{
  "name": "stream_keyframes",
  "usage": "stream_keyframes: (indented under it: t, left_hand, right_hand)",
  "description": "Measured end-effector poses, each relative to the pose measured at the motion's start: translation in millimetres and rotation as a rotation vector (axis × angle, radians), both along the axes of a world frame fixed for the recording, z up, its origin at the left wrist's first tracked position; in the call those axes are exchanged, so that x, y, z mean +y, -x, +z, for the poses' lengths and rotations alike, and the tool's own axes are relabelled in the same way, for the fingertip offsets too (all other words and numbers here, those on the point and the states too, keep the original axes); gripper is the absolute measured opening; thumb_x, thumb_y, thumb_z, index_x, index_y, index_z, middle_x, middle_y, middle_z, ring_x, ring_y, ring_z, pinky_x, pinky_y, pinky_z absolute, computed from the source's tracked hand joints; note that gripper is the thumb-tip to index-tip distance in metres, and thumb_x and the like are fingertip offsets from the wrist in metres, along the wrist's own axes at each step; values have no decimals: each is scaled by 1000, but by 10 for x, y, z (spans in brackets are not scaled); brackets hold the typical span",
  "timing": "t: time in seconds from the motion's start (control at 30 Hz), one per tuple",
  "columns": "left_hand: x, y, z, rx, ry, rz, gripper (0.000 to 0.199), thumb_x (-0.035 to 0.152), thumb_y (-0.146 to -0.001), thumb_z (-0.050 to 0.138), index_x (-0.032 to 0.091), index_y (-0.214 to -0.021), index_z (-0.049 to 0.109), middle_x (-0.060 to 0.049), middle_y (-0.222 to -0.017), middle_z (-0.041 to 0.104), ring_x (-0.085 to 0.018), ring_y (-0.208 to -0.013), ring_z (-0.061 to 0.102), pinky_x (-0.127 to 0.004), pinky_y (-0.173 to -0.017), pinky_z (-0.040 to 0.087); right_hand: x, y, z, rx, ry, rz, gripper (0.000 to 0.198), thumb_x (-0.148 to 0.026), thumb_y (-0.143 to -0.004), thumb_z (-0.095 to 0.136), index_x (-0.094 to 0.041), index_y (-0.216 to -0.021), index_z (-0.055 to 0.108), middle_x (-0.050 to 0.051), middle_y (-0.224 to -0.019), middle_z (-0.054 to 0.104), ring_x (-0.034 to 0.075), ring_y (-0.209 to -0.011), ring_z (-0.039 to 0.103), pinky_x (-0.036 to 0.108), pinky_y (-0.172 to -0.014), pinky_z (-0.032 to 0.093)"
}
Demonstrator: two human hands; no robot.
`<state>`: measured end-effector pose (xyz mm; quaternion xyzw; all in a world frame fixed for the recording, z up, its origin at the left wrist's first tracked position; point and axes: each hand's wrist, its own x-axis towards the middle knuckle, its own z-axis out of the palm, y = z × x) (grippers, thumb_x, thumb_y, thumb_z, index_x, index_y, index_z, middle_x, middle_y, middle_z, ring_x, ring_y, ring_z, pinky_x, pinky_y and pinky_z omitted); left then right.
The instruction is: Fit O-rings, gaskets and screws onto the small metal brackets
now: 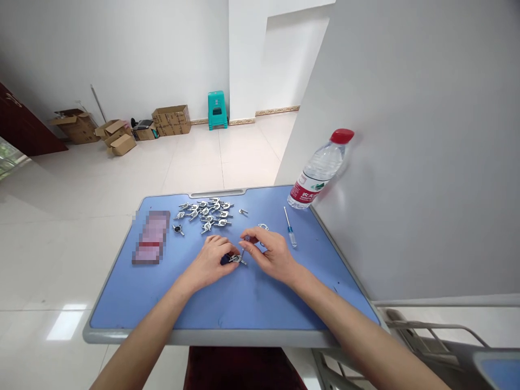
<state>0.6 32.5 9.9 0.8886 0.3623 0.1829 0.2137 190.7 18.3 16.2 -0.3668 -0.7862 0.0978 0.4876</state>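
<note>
Near the middle of the blue desk, my left hand [213,260] is closed on a small silver metal fitting [236,259], with something dark blue beside it under the fingers. My right hand [271,253] pinches a slim metal piece [243,251] between thumb and fingertips, its lower end close to the fitting; its upper end is mostly hidden. Just beyond the right hand lies a flat silver plate [263,226], partly covered. A pile of similar silver fittings [206,212] spreads past my left hand. One fitting with a dark round centre [177,229] sits left of the pile.
A screwdriver with a blue and clear handle [291,237] lies at the right. Behind it a red-capped water bottle [319,173] stands by the wall. A pixelated pinkish object [152,238] is at the left. Cardboard boxes [173,120] and a teal stool [217,110] stand along the far wall.
</note>
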Motion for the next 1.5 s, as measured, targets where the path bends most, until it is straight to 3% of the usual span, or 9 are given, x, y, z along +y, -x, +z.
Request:
stream_keyframes:
  t: [0.27, 0.53, 0.8, 1.03, 1.2, 1.5]
  left_hand:
    - [20, 14, -67, 14, 2, -14, 9, 13, -82, 58, 20, -87, 59, 1, -88, 60, -18, -90, 54, -35, -92, 40]
    - [21, 89, 112, -12, 128, -25, 18, 18, -83, 58, 24, -100, 62, 0, -96, 64, -20, -100, 57, -38, -98, 40]
    - [35, 131, 118, 3, 139, -74, 37, 4, -77, 47, 25, -105, 61, 2, -100, 67, -18, -100, 60, -42, -112, 29]
    - [19, 101, 82, -35, 161, -51, 16, 18, -91, 51, 24, -100, 62, 1, -96, 65, -18, -100, 59, -44, -111, 28]
    - [12, 84, 55, -16, 167, -34, 15, 13, -87, 56, 22, -97, 61, 1, -96, 63, -17, -100, 58, -45, -113, 24]
    - [15, 68, -3, 22, 98, -24, 6, 18, -88, 60, 21, -94, 59, 0, -93, 61, -20, -95, 54, -40, -99, 35]
  right_hand:
    - [-68, -4, -17, -53, -12, 24, 6, -20, -94, 51, -20, -94, 57, 1, -72, 64, 13, -61, 59, 24, -59, 48]
    - [-64, -27, -33, -16, -1, -27, 7, -20, -93, 51, -20, -95, 58, 1, -75, 66, 13, -62, 60, 25, -60, 49]
    - [-59, -25, -38, -11, -15, -44, 5, -19, -93, 52, -20, -93, 57, 2, -75, 66, 13, -62, 60, 25, -59, 49]
    - [-70, -16, -34, -25, 9, -22, 4, -18, -93, 53, -20, -92, 56, 1, -74, 64, 13, -61, 58, 25, -59, 48]
    - [-103, 3, 1, -73, 17, -18, 6, -18, -93, 53, -20, -88, 56, 0, -69, 62, 13, -59, 55, 24, -56, 45]
    - [-123, -2, -2, -85, 15, -15, 6, -16, -93, 54, -19, -88, 55, 1, -69, 62, 12, -59, 54, 23, -56, 44]
